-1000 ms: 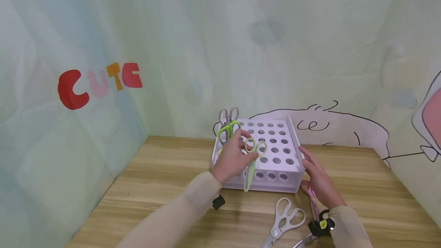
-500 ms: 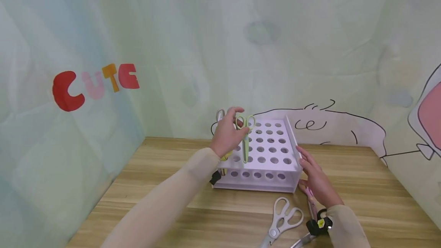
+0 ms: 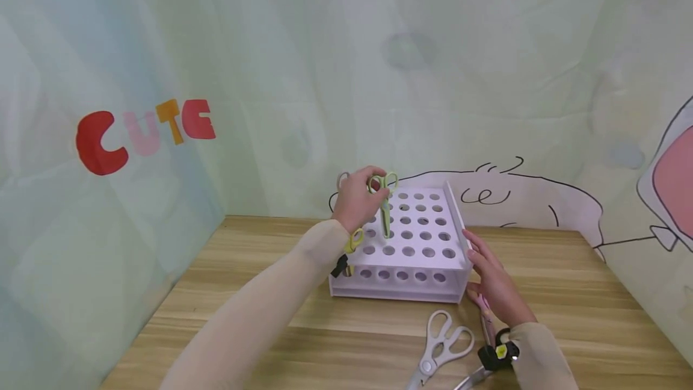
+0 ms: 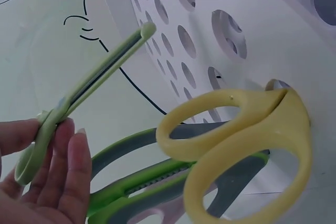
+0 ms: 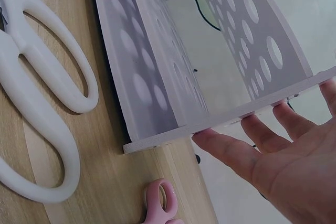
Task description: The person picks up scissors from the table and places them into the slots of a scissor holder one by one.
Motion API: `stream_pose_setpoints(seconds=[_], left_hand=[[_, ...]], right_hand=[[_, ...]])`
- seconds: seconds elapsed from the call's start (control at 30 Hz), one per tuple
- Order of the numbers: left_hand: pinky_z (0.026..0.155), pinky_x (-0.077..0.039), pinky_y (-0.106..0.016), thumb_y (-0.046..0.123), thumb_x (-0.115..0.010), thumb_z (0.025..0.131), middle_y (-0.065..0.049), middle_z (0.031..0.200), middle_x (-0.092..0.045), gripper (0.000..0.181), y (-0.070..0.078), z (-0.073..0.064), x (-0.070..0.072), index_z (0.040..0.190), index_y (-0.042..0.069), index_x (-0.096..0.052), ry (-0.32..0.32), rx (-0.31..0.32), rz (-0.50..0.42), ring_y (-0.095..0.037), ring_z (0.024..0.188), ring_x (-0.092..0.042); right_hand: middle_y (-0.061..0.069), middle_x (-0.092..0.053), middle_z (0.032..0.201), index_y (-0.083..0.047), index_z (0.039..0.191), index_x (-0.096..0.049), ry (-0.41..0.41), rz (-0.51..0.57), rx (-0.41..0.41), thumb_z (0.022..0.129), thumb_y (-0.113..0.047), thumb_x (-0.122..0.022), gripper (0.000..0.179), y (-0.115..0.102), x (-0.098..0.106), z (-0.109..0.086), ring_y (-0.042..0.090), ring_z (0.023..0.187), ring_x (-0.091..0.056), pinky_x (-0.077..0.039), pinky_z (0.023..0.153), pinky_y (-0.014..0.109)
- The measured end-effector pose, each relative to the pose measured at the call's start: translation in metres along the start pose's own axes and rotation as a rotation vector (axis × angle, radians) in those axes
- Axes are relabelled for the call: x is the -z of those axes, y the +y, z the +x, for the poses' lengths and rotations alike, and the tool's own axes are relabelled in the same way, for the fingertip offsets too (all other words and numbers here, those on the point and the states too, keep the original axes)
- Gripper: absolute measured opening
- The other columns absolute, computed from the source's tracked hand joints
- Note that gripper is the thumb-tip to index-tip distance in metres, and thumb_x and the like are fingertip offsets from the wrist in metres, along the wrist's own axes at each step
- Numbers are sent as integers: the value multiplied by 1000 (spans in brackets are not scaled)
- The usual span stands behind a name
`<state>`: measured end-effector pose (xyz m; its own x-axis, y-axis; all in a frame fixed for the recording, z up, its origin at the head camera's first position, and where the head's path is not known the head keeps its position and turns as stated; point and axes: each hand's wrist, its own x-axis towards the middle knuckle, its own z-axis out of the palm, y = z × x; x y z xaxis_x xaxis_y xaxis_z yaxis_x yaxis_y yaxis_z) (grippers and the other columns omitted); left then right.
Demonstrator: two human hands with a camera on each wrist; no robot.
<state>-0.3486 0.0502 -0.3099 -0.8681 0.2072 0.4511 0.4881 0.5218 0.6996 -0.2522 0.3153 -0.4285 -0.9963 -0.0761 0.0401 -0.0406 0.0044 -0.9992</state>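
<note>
A white rack with rows of round holes (image 3: pixel 428 244) stands on the wooden table. My left hand (image 3: pixel 357 200) holds pale green scissors (image 3: pixel 384 209) by the handles, blades pointing down over the rack's holes; in the left wrist view the pale green scissors (image 4: pixel 89 90) lie against my fingers (image 4: pixel 71 166). Yellow scissors (image 4: pixel 247 140) and green-grey scissors (image 4: pixel 157 174) stand in holes at the rack's left. My right hand (image 3: pixel 489 284) rests with straight fingers (image 5: pixel 236 153) against the rack's right wall (image 5: pixel 231 116).
White scissors (image 3: pixel 441 342) lie on the table in front of the rack, seen also as white scissors (image 5: pixel 39 103) in the right wrist view. Pink scissors (image 5: pixel 163 205) lie under my right hand. Curtain walls close in at the back and both sides.
My left hand lifted the pale green scissors from the rack's front edge up and back over the rack, turning the blades down. The right hand stayed at the rack's side.
</note>
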Motion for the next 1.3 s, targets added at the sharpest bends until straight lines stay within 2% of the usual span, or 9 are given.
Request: stream_pose_setpoints(seconds=[0.23,0.53,1.0,1.13,1.3], left_hand=[[75,-52,-30,16,-73,90,-1,91,-69,24,1,-3,-6,113,11,-71,-17,20,83,-13,83,-62],[77,-54,-32,17,-71,92,-3,96,-73,22,2,-8,-12,113,11,-70,-26,34,143,-13,84,-66],[73,-53,-31,15,-70,91,-4,97,-73,16,-8,-16,-27,106,10,-71,-112,-14,305,-16,79,-62],[74,-53,-34,14,-69,90,-4,94,-73,13,-9,-16,-30,102,10,-73,-125,-30,377,-20,80,-64],[75,-56,-37,16,-68,93,-6,98,-74,16,-10,-18,-32,105,9,-74,-158,-22,444,-25,85,-69]], right_hand=[[16,-6,164,-19,159,-14,6,-5,-6,109,-36,-32,56,-1,0,0,44,146,-11,-27,104,72],[14,-7,163,-18,159,-14,12,-3,4,109,-35,-32,56,0,-1,0,42,145,-14,-29,104,71],[14,-6,164,-18,160,-12,6,1,-5,110,-33,-30,55,0,-1,-1,42,146,-12,-28,104,72],[14,-6,164,-18,160,-12,4,3,-3,110,-34,-31,56,0,-1,0,42,146,-11,-28,105,71],[13,-6,164,-19,160,-12,1,-9,-3,109,-35,-31,56,0,-1,1,41,146,-11,-29,105,71]])
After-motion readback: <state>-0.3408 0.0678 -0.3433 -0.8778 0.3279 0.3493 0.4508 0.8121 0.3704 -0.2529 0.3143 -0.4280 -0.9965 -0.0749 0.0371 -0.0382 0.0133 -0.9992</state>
